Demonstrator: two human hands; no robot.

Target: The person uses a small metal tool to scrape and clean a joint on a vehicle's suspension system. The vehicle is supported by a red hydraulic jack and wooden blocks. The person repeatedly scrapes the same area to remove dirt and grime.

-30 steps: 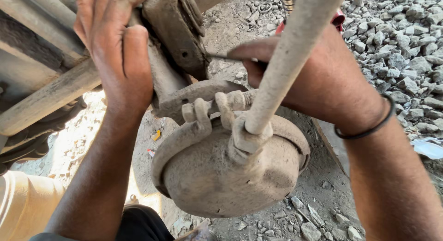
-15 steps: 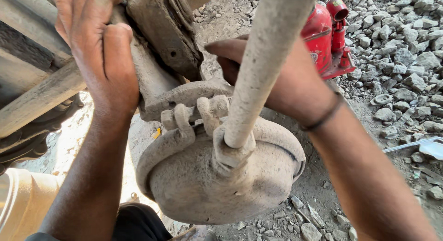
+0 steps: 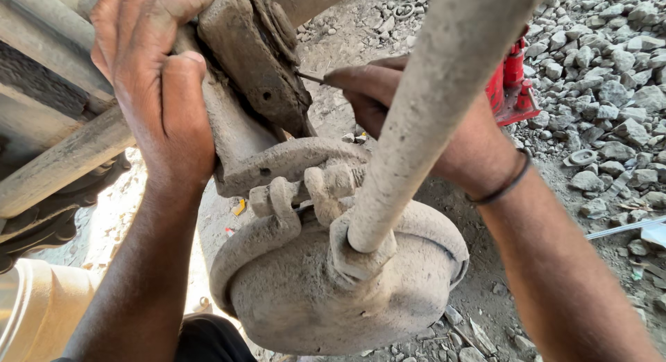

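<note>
- Head view: your left hand [image 3: 156, 91] wraps the dust-caked grey metal bracket [image 3: 253, 57] high up at the left, fingers curled over its top edge and thumb pressed down its near face; that clamped hold looks meant to steady the part.
- Your left forearm runs up from the bottom left, wrist straight, palm turned toward the bracket.
- Your right hand [image 3: 423, 126] reaches in from the right behind the thick dusty grey rod [image 3: 444, 105], which hides much of the hand. Its fingertips are pinched together on a thin dark metal pin [image 3: 310, 76], whose tip points at the bracket's right edge; whether it touches there is too small to tell.
- Your right wrist, with a thin black band around it, is bent inward so the fingers can get round the rod.
- Below both hands sits the round, dust-coated grey metal drum [image 3: 333, 299], with the rod seated in its top and a curved clamp [image 3: 298, 157] just above it, under the bracket.
- A red jack [image 3: 513, 84] stands on the grey gravel ground [image 3: 610, 71] behind your right hand, well apart from the bracket.
</note>
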